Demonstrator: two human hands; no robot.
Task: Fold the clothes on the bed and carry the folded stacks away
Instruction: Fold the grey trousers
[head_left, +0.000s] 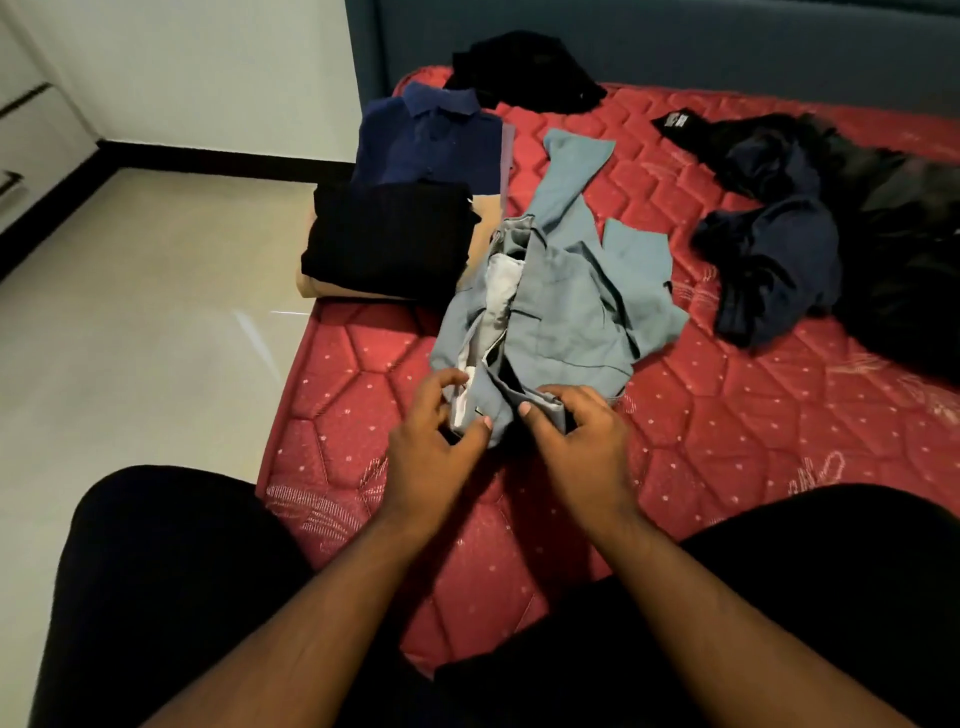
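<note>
Grey-blue trousers (566, 306) lie crumpled in the middle of the red quilted mattress (727, 415), legs pointing away from me. At their near end my left hand (431, 441) pinches the waistband on its left side between thumb and fingers. My right hand (576, 436) grips the waistband on its right side. A folded black garment (389, 239) sits on a tan one at the bed's left edge, with a folded navy shirt (431, 140) behind it.
A loose heap of navy and black clothes (810, 234) covers the right side of the bed. Another black garment (519, 67) lies at the far end by the blue headboard (675, 36). Pale tiled floor (145, 312) lies left of the bed. My knees, in black, frame the near edge.
</note>
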